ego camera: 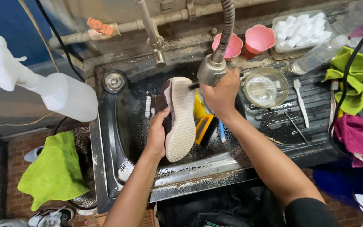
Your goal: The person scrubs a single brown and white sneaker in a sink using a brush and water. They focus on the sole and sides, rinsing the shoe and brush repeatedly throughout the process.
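Left hand: the left hand (157,133) is wrapped around the side of a shoe (179,117), holding it on edge over the sink (118,126) with the pale ribbed sole facing up.
Right hand: the right hand (221,94) is clenched around a metal spray head (211,69) on a ribbed hose, its nozzle end aimed at the toe of the shoe.
Shoe: dark brown upper, off-white sole, in the middle of the black basin, heel toward the person.
Inside the sink: a white-bristled brush (148,106) lies just left of the shoe; a yellow and black brush (204,128) and a blue-handled one lie just right of it.
Drainboard: a glass bowl (266,87) stands right of the spray head, a white toothbrush (301,102) beside it and a thin metal tool nearby.
Sides: a white spray bottle (51,86) looms at the left; a green cloth (55,170) hangs below it; green and pink cloths (360,109) are piled at the right.
Back edge: a tap (155,42), two pink cups (248,42), a tray of white cubes (301,29) and a clear bottle (320,54).
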